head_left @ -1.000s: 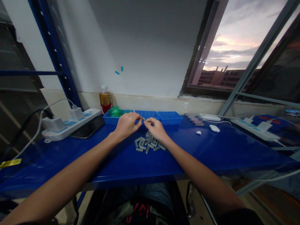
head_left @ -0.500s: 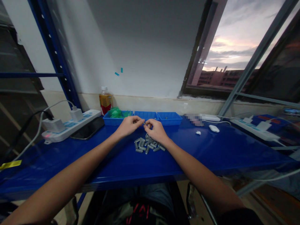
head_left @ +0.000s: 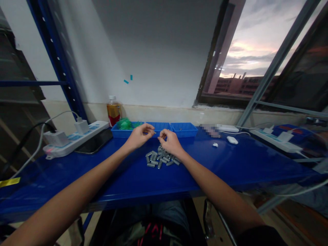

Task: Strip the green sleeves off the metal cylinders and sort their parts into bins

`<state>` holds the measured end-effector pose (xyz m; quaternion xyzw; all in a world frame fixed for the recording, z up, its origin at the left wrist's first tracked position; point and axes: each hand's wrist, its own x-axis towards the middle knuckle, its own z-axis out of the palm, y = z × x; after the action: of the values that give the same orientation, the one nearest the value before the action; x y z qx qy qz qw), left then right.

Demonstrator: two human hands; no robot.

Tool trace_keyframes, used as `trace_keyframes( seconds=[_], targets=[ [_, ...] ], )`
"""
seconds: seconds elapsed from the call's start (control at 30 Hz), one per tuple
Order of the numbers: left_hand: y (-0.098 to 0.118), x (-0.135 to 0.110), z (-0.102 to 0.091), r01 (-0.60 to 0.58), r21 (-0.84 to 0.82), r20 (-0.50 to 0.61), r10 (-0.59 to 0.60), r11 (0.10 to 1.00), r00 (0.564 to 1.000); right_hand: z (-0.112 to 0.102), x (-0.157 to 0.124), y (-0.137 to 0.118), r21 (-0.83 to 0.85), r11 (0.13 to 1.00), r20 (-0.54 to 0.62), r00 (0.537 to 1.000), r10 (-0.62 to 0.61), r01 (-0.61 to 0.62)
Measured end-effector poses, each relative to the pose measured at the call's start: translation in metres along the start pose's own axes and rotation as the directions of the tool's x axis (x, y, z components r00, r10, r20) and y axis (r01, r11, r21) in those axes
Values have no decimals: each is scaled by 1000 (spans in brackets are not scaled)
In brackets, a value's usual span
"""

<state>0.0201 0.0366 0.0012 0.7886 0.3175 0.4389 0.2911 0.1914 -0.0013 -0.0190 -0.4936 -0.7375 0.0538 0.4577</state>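
Over the middle of the table, my left hand is closed in a pinch, and a tiny piece seems to show at its fingertips, too small to name. Facing it across a narrow gap, my right hand has its thumb and fingers curled together; whatever they may hold is hidden. Below my hands lies a loose pile of short silvery metal cylinders, partly covered by my right hand. Just behind the hands stand blue plastic bins in a row, the left one holding crumpled green plastic.
The blue table carries a power strip with chargers and a dark phone at left. A drink bottle stands behind the bins. At right lie a white earphone case, a small white item and another power strip.
My hands have moved apart; before, their fingertips met around a small thin piece. My left hand has drawn slightly left. The pile looks the same.
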Motion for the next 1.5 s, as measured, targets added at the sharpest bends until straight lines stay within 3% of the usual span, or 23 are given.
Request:
trace_keyframes(
  seconds=[0.13, 0.23, 0.4, 0.47, 0.6, 0.77, 0.87, 0.97, 1.07, 1.2, 1.5],
  targets=[
    [2, -4, 6, -50, 33, -11, 51, 998, 999, -2, 1, -2, 93, 994, -13, 998, 60, -58],
    [8, -7, 8, -101, 101, -19, 103, 990, 994, -3, 3, -4, 292, 947, -8, 990, 140, -132],
    [15, -11, 9, -179, 178, 0, 182, 968, 983, -4, 4, -7, 615, 695, 238, 928, 288, -373],
    [16, -11, 9, -202, 201, 2, 206, 959, 979, -4, 4, -7, 641, 649, 267, 912, 310, -409],
    [16, -12, 9, -238, 248, 10, 243, 939, 970, -3, 4, -3, 648, 637, 256, 908, 332, -416],
    [16, -13, 9, -212, 242, 1, 219, 947, 976, -3, 5, -2, 673, 591, 307, 894, 326, -446],
    [17, -12, 8, -208, 219, 15, 210, 953, 978, -3, 4, -2, 663, 602, 297, 895, 334, -445],
    [18, -10, 8, -146, 182, -2, 149, 972, 989, -3, 4, -2, 629, 668, 221, 915, 337, -398],
    [15, -5, 8, 40, 105, 3, -41, 994, 999, -2, 5, -1, 564, 774, 118, 956, 268, -287],
    [8, -2, 7, 245, -5, 117, -243, 970, 963, -1, 4, -1, 456, 872, 37, 983, 180, -177],
    [15, -6, 7, 298, -111, 110, -287, 948, 952, 0, 3, -1, 416, 897, 33, 988, 149, -149]
  ],
)
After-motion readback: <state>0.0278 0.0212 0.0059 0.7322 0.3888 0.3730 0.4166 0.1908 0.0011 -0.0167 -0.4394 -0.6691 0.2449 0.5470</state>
